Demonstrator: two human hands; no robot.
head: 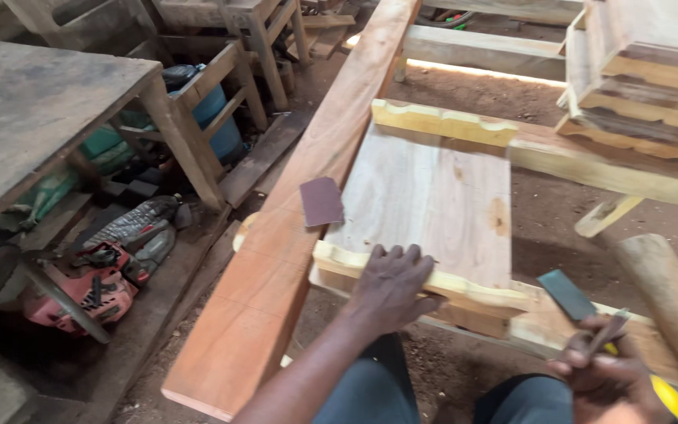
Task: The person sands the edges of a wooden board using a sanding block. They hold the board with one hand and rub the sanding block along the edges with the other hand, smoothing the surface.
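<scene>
My left hand [390, 283] rests palm down on the near moulded rail [464, 289] of a pale wooden panel [425, 200], fingers curled over its edge. My right hand [602, 373] at the lower right grips a chisel [566, 294] with a yellow handle, its flat blade pointing up and left toward the panel's near right corner. A dark maroon sheet of sandpaper [321, 201] lies on the long reddish plank [292, 212] just left of the panel. A second moulded rail [441, 122] caps the panel's far edge.
A grey worktable [33, 102] stands at the left with a red chainsaw [92, 286] and a blue container [217, 118] below it. Stacked wooden frames [645, 78] sit at the upper right. A round wooden handle [668, 298] lies at the right over dirt floor [559, 212].
</scene>
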